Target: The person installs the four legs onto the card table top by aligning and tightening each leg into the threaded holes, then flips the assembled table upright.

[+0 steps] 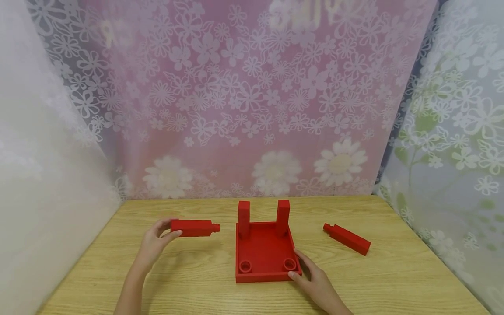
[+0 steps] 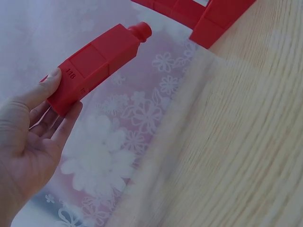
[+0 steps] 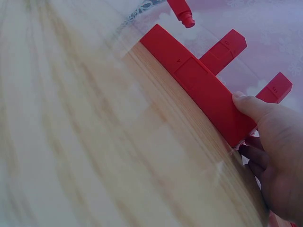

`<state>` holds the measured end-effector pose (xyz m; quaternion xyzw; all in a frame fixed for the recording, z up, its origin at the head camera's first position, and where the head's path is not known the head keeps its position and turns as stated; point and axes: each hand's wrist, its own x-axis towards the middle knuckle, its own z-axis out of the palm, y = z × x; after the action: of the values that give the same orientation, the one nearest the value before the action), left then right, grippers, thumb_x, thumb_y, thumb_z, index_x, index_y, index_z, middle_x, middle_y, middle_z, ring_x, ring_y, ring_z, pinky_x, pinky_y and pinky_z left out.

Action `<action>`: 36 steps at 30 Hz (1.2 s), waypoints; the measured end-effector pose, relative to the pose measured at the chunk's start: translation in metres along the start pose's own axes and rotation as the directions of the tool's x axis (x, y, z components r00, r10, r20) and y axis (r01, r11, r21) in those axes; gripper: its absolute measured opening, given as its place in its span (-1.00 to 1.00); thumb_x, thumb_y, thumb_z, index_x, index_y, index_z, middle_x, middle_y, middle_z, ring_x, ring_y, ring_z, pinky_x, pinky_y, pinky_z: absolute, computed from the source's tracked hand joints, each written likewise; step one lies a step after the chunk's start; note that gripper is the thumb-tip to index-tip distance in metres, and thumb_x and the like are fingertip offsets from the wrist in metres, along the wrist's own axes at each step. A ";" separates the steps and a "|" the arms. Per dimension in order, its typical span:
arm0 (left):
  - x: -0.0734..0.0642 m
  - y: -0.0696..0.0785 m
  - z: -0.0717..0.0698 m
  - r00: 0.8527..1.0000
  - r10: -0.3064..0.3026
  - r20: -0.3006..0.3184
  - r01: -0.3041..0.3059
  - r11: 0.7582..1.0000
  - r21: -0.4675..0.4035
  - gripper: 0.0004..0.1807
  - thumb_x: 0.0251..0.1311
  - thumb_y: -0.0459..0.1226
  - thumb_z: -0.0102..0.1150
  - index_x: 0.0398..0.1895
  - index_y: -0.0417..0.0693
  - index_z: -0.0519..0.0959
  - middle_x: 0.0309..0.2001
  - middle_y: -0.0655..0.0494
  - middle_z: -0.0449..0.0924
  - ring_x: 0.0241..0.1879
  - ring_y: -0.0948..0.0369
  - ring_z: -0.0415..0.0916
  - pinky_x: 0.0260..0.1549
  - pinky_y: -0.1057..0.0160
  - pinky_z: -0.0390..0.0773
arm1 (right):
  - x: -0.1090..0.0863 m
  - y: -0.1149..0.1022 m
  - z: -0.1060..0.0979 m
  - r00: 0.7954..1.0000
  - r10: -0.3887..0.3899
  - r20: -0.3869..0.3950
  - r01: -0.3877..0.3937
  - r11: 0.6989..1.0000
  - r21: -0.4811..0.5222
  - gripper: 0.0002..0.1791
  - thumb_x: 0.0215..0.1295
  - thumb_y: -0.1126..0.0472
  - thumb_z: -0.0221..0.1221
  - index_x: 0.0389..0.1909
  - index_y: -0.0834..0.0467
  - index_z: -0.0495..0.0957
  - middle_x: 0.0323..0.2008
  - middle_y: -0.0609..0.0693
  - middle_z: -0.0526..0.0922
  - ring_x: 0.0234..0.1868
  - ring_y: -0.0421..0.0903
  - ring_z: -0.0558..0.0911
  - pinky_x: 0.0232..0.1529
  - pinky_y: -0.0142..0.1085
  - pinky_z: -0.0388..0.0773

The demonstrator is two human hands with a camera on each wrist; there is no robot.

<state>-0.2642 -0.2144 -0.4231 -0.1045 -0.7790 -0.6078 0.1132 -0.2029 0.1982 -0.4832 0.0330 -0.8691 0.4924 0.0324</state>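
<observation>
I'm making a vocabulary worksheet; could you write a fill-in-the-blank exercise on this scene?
1. The left hand holds a post whose colour is ____.
2. In the tray, ____ posts stand upright.
3. The right hand grips the tray's near ____ corner.
4. Posts lying on the table number ____.

Missing words: red; two; right; one.

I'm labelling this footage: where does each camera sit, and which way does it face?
Head: on the head, facing forward and down at the table; left grip, right grip and forearms show.
Left wrist: on that wrist, facing the held red block; left grip shows.
Right wrist: on that wrist, facing the red tray; right grip shows.
Head and left wrist both show that block.
</observation>
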 end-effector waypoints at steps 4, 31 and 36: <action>-0.004 0.008 0.006 1.000 0.002 0.011 -0.001 0.998 -0.068 -0.48 0.09 -0.29 0.27 0.10 -0.33 0.39 0.04 -0.16 0.40 -0.07 0.30 0.45 -0.17 0.37 0.50 | 0.001 0.001 0.000 1.000 0.001 0.002 -0.001 1.000 -0.003 -0.22 0.09 -0.13 0.25 0.31 0.09 0.27 0.24 0.14 0.32 0.26 0.12 0.24 0.16 0.05 0.21; -0.006 0.031 0.041 0.992 0.039 0.117 -0.029 0.996 -0.081 -0.52 0.05 -0.30 0.30 0.07 -0.26 0.46 -0.05 -0.12 0.51 -0.06 0.21 0.46 -0.18 0.30 0.51 | 0.001 0.001 0.000 1.000 -0.026 -0.006 0.026 0.999 0.018 -0.24 0.10 -0.10 0.25 0.30 0.06 0.28 0.23 0.17 0.32 0.26 0.12 0.24 0.18 0.03 0.18; -0.008 0.039 0.049 0.991 0.039 0.127 -0.030 0.997 -0.069 -0.55 0.03 -0.27 0.32 0.03 -0.17 0.50 -0.07 -0.08 0.52 -0.05 0.14 0.45 -0.20 0.28 0.52 | 0.000 0.002 0.000 1.000 -0.018 -0.007 0.018 1.000 0.021 -0.24 0.09 -0.11 0.25 0.30 0.07 0.28 0.23 0.16 0.32 0.26 0.11 0.25 0.18 0.01 0.19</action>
<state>-0.2476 -0.1582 -0.4011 -0.1606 -0.7618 -0.6237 0.0696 -0.2033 0.1994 -0.4848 0.0397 -0.8634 0.5014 0.0393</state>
